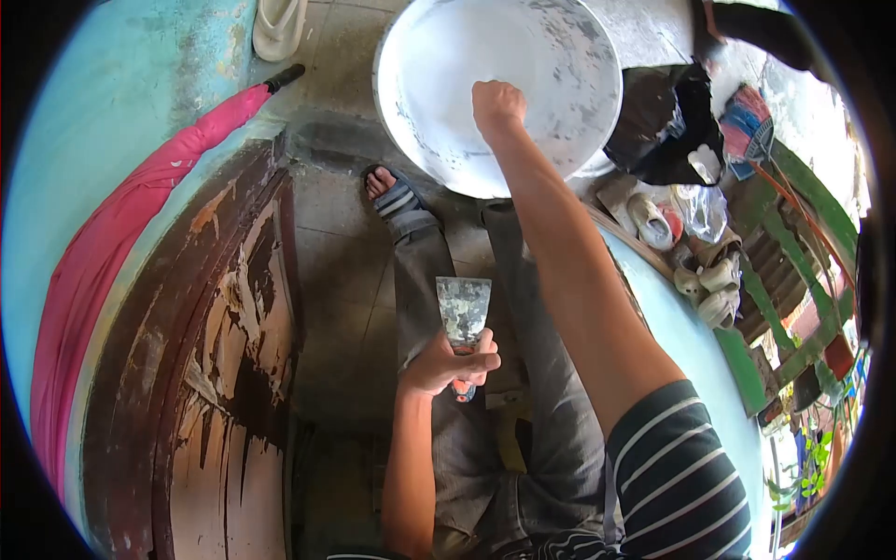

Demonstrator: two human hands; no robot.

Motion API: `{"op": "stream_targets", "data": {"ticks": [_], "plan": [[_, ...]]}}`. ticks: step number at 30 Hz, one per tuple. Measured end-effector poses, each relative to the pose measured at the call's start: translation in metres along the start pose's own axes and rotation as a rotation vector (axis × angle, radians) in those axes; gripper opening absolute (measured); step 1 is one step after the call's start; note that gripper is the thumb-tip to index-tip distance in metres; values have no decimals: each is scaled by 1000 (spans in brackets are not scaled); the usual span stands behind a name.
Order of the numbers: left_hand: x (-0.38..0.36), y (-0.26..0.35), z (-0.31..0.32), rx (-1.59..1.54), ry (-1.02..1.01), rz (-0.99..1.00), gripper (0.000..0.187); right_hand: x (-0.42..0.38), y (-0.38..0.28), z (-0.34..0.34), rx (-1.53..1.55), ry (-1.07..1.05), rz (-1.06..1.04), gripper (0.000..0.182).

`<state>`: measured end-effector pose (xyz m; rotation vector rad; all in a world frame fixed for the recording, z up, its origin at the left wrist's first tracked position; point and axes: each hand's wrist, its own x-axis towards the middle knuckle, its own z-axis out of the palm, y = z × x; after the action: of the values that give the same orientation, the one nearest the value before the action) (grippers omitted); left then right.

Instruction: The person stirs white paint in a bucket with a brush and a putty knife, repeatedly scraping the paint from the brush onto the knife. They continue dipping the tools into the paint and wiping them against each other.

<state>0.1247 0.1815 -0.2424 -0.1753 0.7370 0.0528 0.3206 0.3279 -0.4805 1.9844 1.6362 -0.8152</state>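
Observation:
My left hand (446, 366) is wrapped round the handle of a putty knife (464, 308), held upright in front of my lap. Its wide metal blade is smeared with white and grey. Stretched forward, my right hand (499, 105) is closed in a fist over the large white basin (590, 89). What its fingers hold, if anything, is hidden. White material covers the inside of the basin, with grey smears along the wall.
A peeling wooden door (233, 373) and rolled pink cloth (131, 215) stand on the left. On the right are a black plastic bag (658, 121), several shoes (719, 280) and a green wooden rack (779, 243). A pale sandal (278, 26) lies at the top.

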Motion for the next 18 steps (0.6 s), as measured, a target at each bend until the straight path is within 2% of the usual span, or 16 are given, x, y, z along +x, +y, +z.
{"op": "stream_targets", "data": {"ticks": [4,6,7,8,12,14,15,16,18], "plan": [[-10,-11,19,4,-14,21,44,-30,28,-20,110,-7,126,11],[-12,-16,26,-1,-33,-7,44,-57,35,-32,142,69,11,11],[-13,-18,30,3,-39,-15,44,-74,37,-43,197,91,-10,19],[-12,-17,34,29,-35,-6,43,-91,36,-52,198,90,1,19],[-19,-9,56,-6,-50,20,44,-152,33,-89,419,209,231,24],[-22,-11,64,-17,-69,-4,43,-177,36,-88,624,404,342,25],[-24,-13,66,-12,-72,19,43,-188,38,-82,641,429,341,22],[-26,-15,68,-7,-72,50,42,-203,42,-73,709,481,221,24],[-29,-21,66,-15,-116,36,41,-220,46,-60,727,347,206,29]]}}
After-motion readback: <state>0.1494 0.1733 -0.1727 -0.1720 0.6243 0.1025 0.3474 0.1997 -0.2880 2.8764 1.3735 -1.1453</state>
